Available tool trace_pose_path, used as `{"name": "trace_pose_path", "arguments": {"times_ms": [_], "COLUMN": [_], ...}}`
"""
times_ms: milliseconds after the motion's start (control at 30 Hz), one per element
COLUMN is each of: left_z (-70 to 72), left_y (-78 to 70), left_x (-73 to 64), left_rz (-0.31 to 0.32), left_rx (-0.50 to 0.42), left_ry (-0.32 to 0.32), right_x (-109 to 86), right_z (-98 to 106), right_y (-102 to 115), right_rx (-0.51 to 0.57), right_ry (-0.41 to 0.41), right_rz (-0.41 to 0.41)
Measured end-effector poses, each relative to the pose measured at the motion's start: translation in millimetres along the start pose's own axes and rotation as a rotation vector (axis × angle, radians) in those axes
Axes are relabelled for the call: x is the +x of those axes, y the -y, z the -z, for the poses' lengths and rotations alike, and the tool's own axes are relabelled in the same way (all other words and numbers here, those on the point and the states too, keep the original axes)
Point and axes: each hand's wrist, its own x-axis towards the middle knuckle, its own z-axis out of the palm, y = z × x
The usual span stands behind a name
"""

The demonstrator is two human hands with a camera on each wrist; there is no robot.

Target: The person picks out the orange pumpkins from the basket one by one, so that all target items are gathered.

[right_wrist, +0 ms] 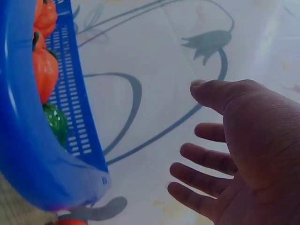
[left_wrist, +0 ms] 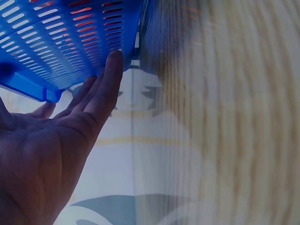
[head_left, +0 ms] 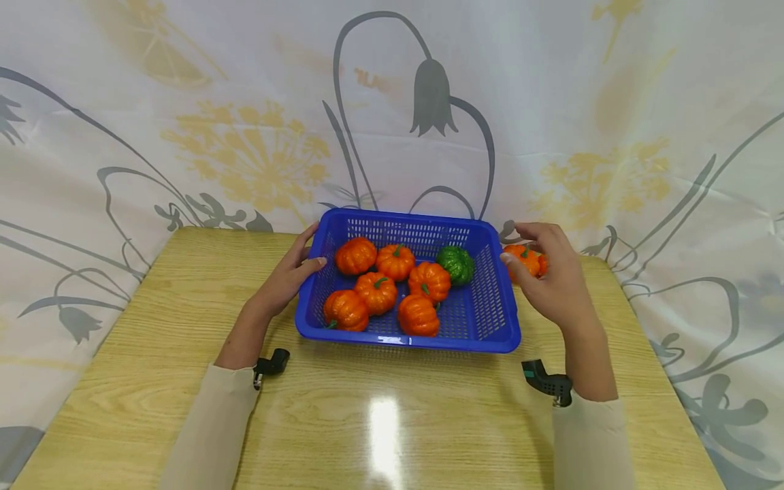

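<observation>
A blue slatted plastic basket [head_left: 407, 341] holds several small orange toy pumpkins [head_left: 376, 292] and one green pumpkin [head_left: 455, 265]. My left hand [head_left: 284, 275] holds the basket's left side, thumb over the rim. In the left wrist view, the fingers [left_wrist: 101, 96] of that hand lie along the slatted outer wall. To the right of the basket is my right hand [head_left: 554, 279], its fingers spread and loosely bent. The right wrist view shows that hand [right_wrist: 248, 150] apart from the rim with nothing in it. Beyond it sits another orange pumpkin [head_left: 520, 257], partly hidden.
The basket is over the far part of a wooden table [head_left: 343, 415]. A patterned white curtain [head_left: 392, 136] hangs right behind the table and along both sides. A black wrist camera [head_left: 272, 363] sits on the left arm, another camera [head_left: 545, 380] on the right.
</observation>
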Motion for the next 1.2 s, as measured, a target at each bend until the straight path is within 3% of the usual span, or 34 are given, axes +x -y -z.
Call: {"name": "trace_pose_path", "arguments": {"times_ms": [200, 600, 833, 1033, 1200], "left_z": [-0.2, 0.0, 0.0, -0.1, -0.6], "left_y": [-0.3, 0.4, 0.0, -0.4, -1.0], "left_x": [0.1, 0.3, 0.1, -0.1, -0.1], "left_rz": [0.004, 0.001, 0.003, 0.007, 0.004], "left_rx": [0.002, 0.011, 0.013, 0.008, 0.009], "left_ry": [-0.001, -0.004, -0.003, -0.002, -0.001], "right_x": [1.5, 1.1, -0.2, -1.9, -2.6], "right_z": [-7, -24, -38, -52, -65], "right_y": [10, 31, 42, 50, 58], "right_rx": [0.009, -0.021, -0.013, -0.058, -0.095], "right_ry": [0.068, 0.299, 0.426, 0.462, 0.48], "right_rz": [0.049, 0.004, -0.115, -0.193, -0.351]}}
